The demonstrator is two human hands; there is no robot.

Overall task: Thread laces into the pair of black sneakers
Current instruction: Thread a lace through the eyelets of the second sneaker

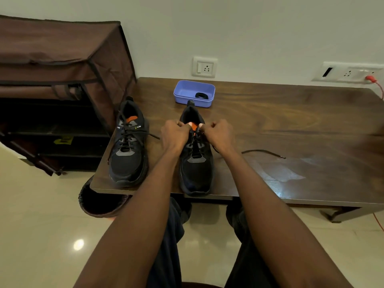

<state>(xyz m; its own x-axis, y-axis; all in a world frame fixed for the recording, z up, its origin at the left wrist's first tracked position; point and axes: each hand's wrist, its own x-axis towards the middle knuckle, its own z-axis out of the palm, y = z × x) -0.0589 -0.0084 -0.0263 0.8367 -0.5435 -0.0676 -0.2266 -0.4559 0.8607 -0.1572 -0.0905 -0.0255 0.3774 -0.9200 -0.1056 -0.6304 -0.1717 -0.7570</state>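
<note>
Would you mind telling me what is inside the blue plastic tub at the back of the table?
Inside the blue rectangular plastic tub lies one small black coiled item, perhaps a rolled lace. The tub's near wall hides the floor just behind it.

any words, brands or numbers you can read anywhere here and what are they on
Small white print with a yellow-green mark on the tongue of the left sneaker: a brand tag, too small to read for sure.
Small white print on that sneaker's outer side: too blurred to read.
Yellow sign or logo on a dark thing inside the brown fabric rack: shape only, unreadable.
Right sneaker, blue tray, wall sockets: no text visible.
</note>
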